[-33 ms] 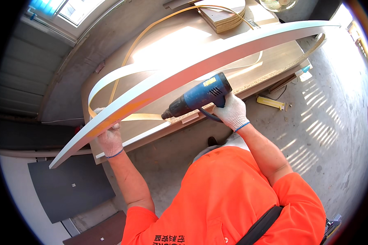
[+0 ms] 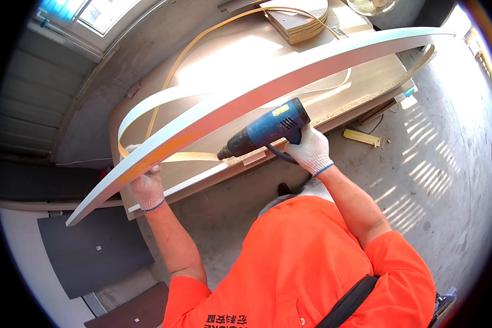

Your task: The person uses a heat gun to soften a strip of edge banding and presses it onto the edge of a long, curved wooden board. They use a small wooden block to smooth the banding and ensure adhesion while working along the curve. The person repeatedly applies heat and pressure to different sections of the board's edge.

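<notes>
Gloved right hand [image 2: 310, 150] is closed around the grip of a blue heat gun [image 2: 268, 129]; we see the dark nozzle aimed leftward, its tip just beside the lower edge of the long white panel [image 2: 290, 82]. We note that the panel runs diagonally across the view, from lower left to upper right, standing on edge above the workbench [image 2: 366, 76]. Gloved left hand [image 2: 146, 183] is wrapped around the panel near its lower-left end, fingers curled over the edge. At that spot we see an orange tint on the panel's face.

We record a loose strip of pale edge banding [image 2: 147, 104] looping across the bench top behind the panel, partly white, partly yellowish, and reaching toward the far end of the bench. A stack of round wooden boards [image 2: 300, 22] lies at the far side of the bench. On the concrete floor [image 2: 432, 164] to the right we see a small yellow tool [image 2: 361, 137], well apart from the hands. Dark flat boards [image 2: 93, 251] lie on the floor at lower left. The person wears an orange shirt [image 2: 300, 262] with a black strap across it.
</notes>
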Action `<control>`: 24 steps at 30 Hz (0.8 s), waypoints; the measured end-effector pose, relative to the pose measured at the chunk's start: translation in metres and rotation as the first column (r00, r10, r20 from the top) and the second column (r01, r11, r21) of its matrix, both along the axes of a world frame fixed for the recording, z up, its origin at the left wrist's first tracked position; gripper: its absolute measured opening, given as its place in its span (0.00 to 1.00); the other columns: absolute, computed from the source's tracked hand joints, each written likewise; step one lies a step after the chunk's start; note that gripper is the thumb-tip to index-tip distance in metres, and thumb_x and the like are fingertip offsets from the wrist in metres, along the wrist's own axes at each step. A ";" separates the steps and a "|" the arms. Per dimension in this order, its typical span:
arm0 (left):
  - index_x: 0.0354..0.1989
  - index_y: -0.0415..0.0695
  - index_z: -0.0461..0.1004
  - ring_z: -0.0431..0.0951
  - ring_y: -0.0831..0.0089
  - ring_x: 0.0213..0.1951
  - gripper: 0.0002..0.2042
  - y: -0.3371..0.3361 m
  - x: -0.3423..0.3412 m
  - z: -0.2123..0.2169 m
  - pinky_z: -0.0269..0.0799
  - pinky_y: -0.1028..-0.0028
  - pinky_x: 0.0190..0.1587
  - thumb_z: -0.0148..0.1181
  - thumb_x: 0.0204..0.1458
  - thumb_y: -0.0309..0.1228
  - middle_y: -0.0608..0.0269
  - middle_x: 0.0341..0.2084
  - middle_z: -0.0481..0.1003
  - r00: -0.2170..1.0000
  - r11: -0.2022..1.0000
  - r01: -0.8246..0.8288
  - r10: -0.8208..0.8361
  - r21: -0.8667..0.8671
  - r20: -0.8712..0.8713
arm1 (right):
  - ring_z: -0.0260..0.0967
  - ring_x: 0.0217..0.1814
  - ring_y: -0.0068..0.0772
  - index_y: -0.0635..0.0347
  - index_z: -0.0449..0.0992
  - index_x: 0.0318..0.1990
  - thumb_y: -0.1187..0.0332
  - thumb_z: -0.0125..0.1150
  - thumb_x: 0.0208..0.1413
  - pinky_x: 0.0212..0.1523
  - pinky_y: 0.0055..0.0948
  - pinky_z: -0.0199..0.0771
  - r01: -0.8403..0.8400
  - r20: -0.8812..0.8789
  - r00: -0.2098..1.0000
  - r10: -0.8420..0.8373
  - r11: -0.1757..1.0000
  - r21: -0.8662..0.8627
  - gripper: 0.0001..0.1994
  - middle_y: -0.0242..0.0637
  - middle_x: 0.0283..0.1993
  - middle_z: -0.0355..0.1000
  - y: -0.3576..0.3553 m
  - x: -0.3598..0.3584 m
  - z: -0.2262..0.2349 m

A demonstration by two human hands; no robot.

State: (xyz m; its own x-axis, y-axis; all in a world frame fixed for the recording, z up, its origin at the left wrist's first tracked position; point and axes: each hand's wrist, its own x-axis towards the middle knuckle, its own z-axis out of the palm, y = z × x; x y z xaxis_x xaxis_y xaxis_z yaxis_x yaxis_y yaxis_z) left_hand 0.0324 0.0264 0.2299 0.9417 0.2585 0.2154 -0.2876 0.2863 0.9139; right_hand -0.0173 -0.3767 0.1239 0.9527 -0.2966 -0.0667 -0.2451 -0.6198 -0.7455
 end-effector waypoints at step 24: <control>0.58 0.48 0.74 0.74 0.85 0.39 0.20 0.007 -0.004 -0.008 0.66 0.83 0.33 0.71 0.62 0.42 0.74 0.45 0.77 0.995 0.994 0.096 -0.097 0.056 0.025 | 0.81 0.46 0.63 0.66 0.76 0.51 0.60 0.69 0.42 0.49 0.50 0.81 0.014 -0.042 0.999 -0.012 0.998 0.063 0.27 0.57 0.38 0.82 -0.002 -0.004 -0.002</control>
State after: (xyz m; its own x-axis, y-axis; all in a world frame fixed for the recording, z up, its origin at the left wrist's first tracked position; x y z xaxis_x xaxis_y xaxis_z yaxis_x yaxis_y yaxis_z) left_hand 0.0281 0.0331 0.2223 0.9551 0.1537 0.2531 -0.2865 0.2638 0.9210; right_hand -0.0216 -0.3784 0.1223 0.9448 -0.3029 -0.1252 -0.2844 -0.5678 -0.7724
